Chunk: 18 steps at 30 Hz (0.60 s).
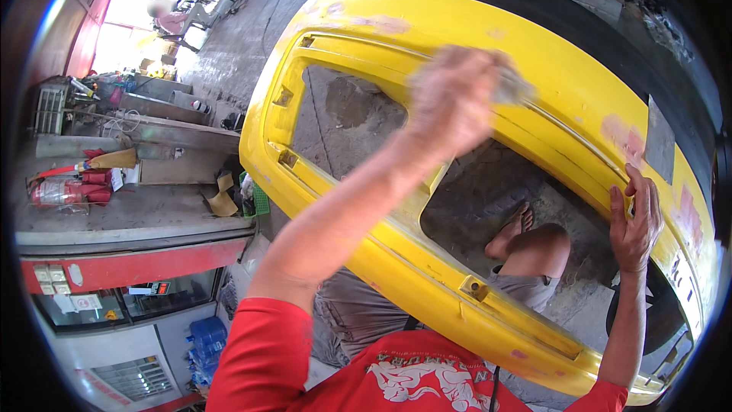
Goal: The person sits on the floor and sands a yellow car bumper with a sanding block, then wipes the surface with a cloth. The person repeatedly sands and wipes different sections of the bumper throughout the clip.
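A large yellow car bumper (564,69) with patchy pinkish areas and two large openings lies across the view, in front of my body. My left hand (454,99), blurred, is closed on a greyish pad (515,84) against the upper part of the bumper, along a long narrow ridge. My right hand (635,225) rests at the right of that ridge with its fingers stretched out on the bumper's edge. My bare foot and bent knee show through the right-hand opening.
A workbench (137,221) at the left holds a red fire extinguisher (65,192) and clutter. Blue water jugs (206,343) stand below. A dark curved panel (679,130) lies beyond the bumper. Another person (171,21) is far off near the bright doorway.
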Tool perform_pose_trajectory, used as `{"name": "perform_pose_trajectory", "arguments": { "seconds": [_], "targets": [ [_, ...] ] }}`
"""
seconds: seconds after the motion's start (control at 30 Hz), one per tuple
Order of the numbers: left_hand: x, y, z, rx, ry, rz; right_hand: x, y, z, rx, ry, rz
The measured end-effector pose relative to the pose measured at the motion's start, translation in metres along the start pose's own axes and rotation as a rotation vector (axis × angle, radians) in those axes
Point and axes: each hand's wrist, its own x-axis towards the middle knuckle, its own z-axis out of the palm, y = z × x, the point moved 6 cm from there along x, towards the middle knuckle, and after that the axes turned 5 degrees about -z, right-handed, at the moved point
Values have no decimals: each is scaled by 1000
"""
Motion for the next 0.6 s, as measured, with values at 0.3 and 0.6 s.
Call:
{"name": "perform_pose_trajectory", "arguments": {
  "seconds": [0.3, 0.6],
  "targets": [
    [33, -124, -28, 342, -338, -400, -7, 9, 4, 39, 26, 114],
    [43, -116, -31, 188, -290, -221, -7, 11, 5, 71, 29, 114]
  ]
}}
